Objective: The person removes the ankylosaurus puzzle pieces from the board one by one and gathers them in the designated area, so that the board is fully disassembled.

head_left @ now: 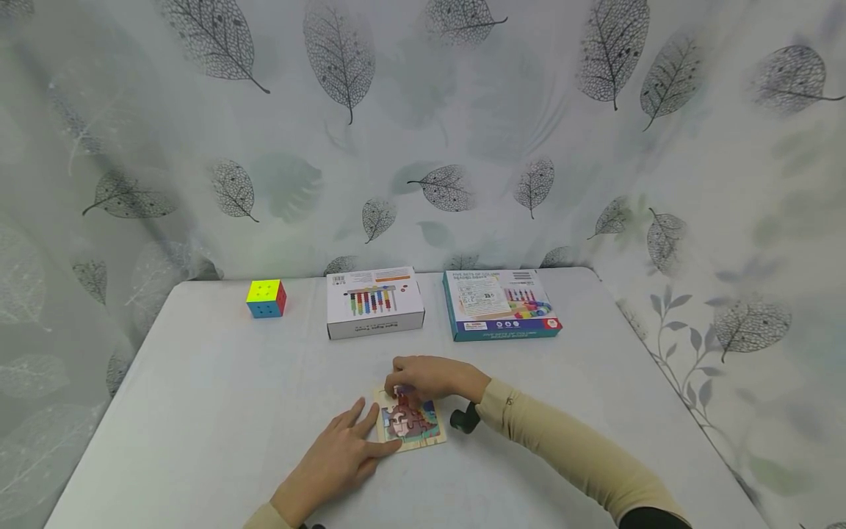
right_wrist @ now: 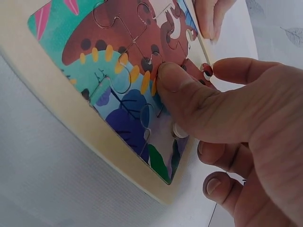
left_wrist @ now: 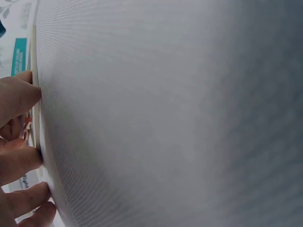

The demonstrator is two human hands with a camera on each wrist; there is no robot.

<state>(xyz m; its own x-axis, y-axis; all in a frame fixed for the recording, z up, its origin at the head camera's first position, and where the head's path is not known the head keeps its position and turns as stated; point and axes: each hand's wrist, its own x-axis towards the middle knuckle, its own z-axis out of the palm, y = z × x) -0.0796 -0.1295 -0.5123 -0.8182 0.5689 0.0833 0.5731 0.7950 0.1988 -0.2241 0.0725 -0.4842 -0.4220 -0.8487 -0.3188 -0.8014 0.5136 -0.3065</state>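
Observation:
A small wooden jigsaw puzzle (head_left: 423, 426) lies flat on the white table, showing a reddish-brown spotted dinosaur in a pale frame (right_wrist: 90, 142). My right hand (head_left: 423, 376) reaches over its far side. In the right wrist view its thumb (right_wrist: 177, 80) and index finger pinch a reddish-brown puzzle piece (right_wrist: 207, 71) with an eye on it, at the picture's edge. My left hand (head_left: 344, 448) spreads over the near left of the puzzle, thumb and index finger touching the frame. In the left wrist view, those fingers (left_wrist: 19, 163) rest along the frame's edge (left_wrist: 36, 113).
Beyond the puzzle stand a white box with coloured beads pictured (head_left: 374, 305) and a teal-edged box (head_left: 502, 308). A yellow, blue and red puzzle cube (head_left: 266, 299) sits at the back left. A leaf-printed curtain (head_left: 423, 132) hangs behind the table.

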